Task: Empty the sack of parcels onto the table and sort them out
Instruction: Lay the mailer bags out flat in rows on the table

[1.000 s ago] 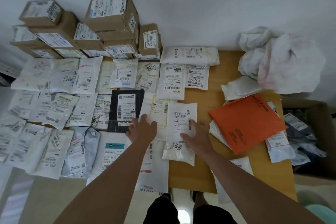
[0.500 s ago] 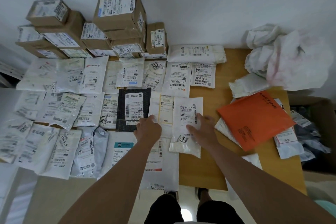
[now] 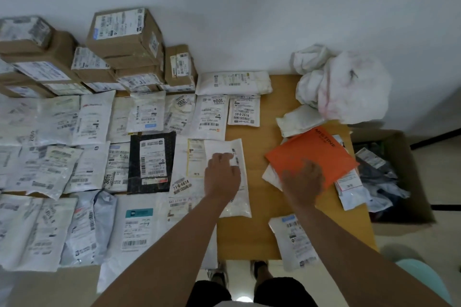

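Rows of white mailer parcels (image 3: pixel 74 157) cover the left half of the wooden table (image 3: pixel 254 227). My left hand (image 3: pixel 222 177) rests flat on a white labelled parcel (image 3: pixel 239 207) at the right end of the rows, gripping nothing. Further right, my right hand (image 3: pixel 303 178) lies blurred over the near corner of an orange envelope (image 3: pixel 309 152); whether it grips the envelope I cannot tell. The orange envelope tops a small heap of white parcels (image 3: pixel 349 182). The crumpled white sack (image 3: pixel 349 85) sits at the far right corner by the wall.
Stacked cardboard boxes (image 3: pixel 124 42) stand at the back left against the wall. A black mailer (image 3: pixel 149 164) lies among the white ones. One white parcel (image 3: pixel 291 239) hangs over the near edge. An open carton (image 3: pixel 409 172) with more packets stands right of the table.
My right hand left the white labelled parcel and moved right onto the orange envelope. My left hand shifted right onto that white parcel.
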The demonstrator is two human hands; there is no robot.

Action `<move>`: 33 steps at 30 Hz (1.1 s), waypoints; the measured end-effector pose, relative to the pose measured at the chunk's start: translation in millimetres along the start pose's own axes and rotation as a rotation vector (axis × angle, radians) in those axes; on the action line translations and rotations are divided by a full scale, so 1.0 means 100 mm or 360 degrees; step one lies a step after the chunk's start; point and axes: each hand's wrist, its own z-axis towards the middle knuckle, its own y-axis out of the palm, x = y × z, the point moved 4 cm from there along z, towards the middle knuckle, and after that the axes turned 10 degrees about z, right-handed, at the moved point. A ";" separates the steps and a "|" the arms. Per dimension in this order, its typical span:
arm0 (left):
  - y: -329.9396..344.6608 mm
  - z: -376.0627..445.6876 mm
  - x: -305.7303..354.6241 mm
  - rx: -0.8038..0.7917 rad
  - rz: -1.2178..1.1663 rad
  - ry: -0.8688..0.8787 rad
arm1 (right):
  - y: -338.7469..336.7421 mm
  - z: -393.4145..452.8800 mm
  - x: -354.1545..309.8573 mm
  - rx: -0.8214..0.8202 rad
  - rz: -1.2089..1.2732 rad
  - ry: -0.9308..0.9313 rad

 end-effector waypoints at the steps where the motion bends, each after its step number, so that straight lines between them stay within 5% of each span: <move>1: 0.11 0.01 0.15 -0.0108 -0.0092 0.0051 | -0.13 0.08 0.13 0.0079 0.0095 0.0284; 4: 0.45 0.02 0.55 -0.0524 -0.0302 -0.0007 | -0.32 0.29 0.47 0.0062 0.0332 0.0843; 8: 0.70 0.02 0.86 -0.0826 -0.0653 -0.0400 | -0.31 0.41 0.69 -0.0042 0.0611 0.1076; 15: 0.80 0.07 0.82 -0.0674 -0.0974 -0.0651 | -0.34 0.26 0.63 -0.0284 0.1568 0.1203; 22: 0.44 -0.10 0.66 -0.0627 -0.1713 -0.0907 | -0.29 0.02 0.62 -0.0747 0.1781 0.1219; 27: 0.04 -0.25 0.55 -0.0357 -0.1807 -0.0633 | -0.14 -0.09 0.34 -0.0965 0.1131 0.1082; 33: -0.10 -0.54 0.68 -0.0146 -0.1067 0.0122 | 0.01 -0.20 -0.18 -0.1107 0.1279 0.0800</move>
